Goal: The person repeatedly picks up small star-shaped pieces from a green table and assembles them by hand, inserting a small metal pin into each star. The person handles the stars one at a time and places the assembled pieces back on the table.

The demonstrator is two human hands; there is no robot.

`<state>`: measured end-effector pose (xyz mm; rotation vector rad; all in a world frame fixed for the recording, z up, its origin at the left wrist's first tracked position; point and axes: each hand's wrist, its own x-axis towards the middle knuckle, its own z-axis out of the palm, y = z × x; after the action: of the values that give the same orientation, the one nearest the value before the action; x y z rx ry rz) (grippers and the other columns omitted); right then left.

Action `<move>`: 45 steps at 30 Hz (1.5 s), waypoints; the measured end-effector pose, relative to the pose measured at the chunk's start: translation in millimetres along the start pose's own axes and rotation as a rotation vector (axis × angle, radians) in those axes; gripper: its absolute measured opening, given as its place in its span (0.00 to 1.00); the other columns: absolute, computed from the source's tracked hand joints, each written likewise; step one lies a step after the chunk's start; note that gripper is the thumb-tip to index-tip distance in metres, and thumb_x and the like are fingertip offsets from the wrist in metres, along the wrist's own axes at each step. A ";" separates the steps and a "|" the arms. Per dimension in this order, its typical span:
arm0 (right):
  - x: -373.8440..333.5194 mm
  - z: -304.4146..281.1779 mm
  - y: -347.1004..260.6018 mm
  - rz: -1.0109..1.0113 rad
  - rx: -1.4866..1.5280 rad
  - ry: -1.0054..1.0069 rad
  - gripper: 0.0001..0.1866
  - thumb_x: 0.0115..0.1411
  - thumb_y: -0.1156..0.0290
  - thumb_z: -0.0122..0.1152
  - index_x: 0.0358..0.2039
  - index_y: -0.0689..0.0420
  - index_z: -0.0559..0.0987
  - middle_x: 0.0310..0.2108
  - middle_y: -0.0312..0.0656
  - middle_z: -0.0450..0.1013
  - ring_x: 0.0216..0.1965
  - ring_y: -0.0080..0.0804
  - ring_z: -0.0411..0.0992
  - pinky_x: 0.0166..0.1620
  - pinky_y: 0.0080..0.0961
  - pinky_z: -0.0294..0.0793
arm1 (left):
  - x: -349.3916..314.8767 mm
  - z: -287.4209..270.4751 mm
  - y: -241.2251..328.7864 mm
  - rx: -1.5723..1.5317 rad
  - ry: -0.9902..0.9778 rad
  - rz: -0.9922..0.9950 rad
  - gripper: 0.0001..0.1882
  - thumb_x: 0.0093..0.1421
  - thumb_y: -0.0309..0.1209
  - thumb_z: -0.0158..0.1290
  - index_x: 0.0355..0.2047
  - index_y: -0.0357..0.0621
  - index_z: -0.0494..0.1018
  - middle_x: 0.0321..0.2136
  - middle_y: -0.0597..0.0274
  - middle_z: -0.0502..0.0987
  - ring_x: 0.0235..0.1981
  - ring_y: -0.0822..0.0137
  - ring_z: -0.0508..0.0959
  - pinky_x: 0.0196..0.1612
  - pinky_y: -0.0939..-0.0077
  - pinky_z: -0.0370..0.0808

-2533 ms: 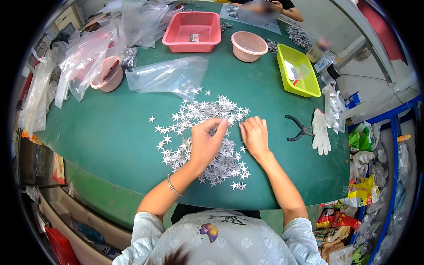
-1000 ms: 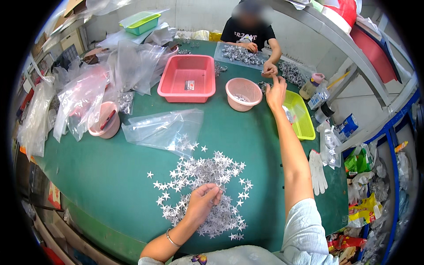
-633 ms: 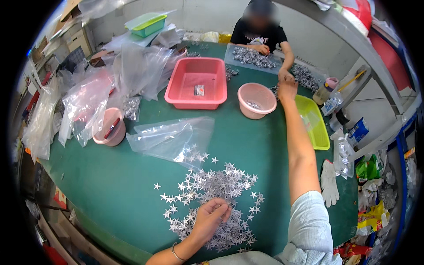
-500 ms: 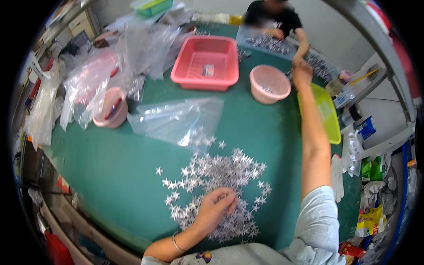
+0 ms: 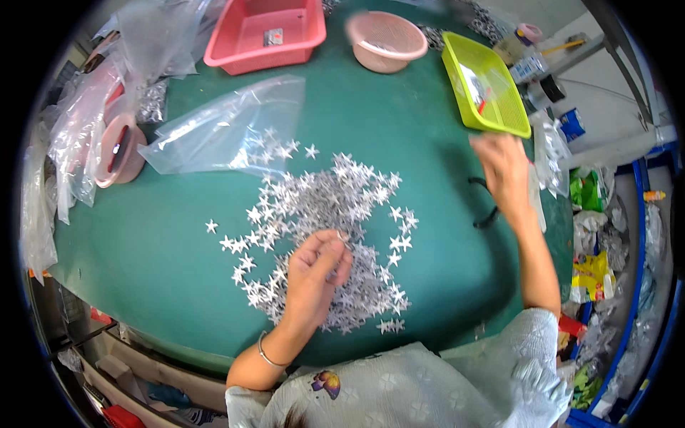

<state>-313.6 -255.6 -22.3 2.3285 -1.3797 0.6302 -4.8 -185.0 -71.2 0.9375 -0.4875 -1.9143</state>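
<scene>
A heap of small silver star-shaped pieces (image 5: 321,200) lies spread over the green table in front of me. Over its near part, my left hand (image 5: 314,274) is closed, thumb and fingers pinching a small silver star piece (image 5: 342,237) at their tips. Off to the right, my right hand (image 5: 501,171) hovers near the lime-green basket, blurred, its fingers curled; whatever may be in them is hidden. A black curved object (image 5: 486,217) shows just left of that hand; I cannot tell whether they touch.
A clear plastic bag (image 5: 228,128) lies flat beyond the heap. Farther back stand a pink basket (image 5: 264,53), a pale pink bowl (image 5: 389,50) and the lime-green basket (image 5: 492,93). A small pink tub (image 5: 125,153) and plastic bags (image 5: 78,128) are at the left.
My right hand has come back from beside the pale pink bowl toward me. My left hand stays over the heap. The view has tilted down, and the other person is out of sight.
</scene>
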 end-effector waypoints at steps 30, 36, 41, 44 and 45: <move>-116.4 12.5 -144.3 0.413 0.511 -0.124 0.05 0.48 0.79 0.58 0.28 0.62 0.75 0.26 0.43 0.68 0.31 0.38 0.67 0.34 0.29 0.68 | -140.5 -33.2 -84.5 -0.182 -0.152 -0.059 0.10 0.61 0.28 0.42 0.40 0.35 0.67 0.25 0.62 0.69 0.20 0.78 0.63 0.18 0.88 0.57; -142.7 -25.7 -157.9 0.569 0.622 -0.188 0.06 0.47 0.81 0.60 0.29 0.62 0.76 0.28 0.42 0.70 0.27 0.33 0.68 0.30 0.24 0.68 | -140.3 -24.4 -93.9 -0.121 -0.162 -0.078 0.09 0.60 0.26 0.43 0.39 0.35 0.67 0.24 0.64 0.66 0.20 0.78 0.61 0.19 0.89 0.56; -152.5 -42.5 -179.5 0.873 1.014 -0.008 0.06 0.49 0.79 0.61 0.30 0.63 0.77 0.27 0.39 0.73 0.25 0.23 0.69 0.32 0.17 0.69 | -141.8 -24.3 -100.6 -0.126 -0.197 -0.081 0.09 0.61 0.27 0.43 0.39 0.37 0.68 0.23 0.66 0.66 0.19 0.80 0.60 0.18 0.89 0.55; -159.4 -56.1 -208.5 1.051 1.514 -0.011 0.06 0.52 0.78 0.60 0.32 0.64 0.76 0.26 0.38 0.74 0.25 0.18 0.68 0.31 0.13 0.68 | -145.0 -23.9 -103.5 -0.091 -0.218 -0.073 0.09 0.60 0.27 0.46 0.39 0.37 0.69 0.23 0.70 0.66 0.20 0.82 0.60 0.20 0.89 0.56; -161.1 -60.2 -219.3 1.081 1.630 -0.018 0.06 0.52 0.78 0.59 0.32 0.64 0.76 0.26 0.38 0.74 0.25 0.19 0.69 0.31 0.13 0.67 | -146.4 -22.3 -103.4 -0.073 -0.226 -0.066 0.09 0.59 0.27 0.48 0.40 0.38 0.69 0.23 0.71 0.67 0.21 0.83 0.61 0.20 0.89 0.56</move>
<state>-199.1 -7.5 -77.1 1.9362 -2.6564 2.8735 -3.7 -5.7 -93.3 0.7017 -0.5198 -2.0957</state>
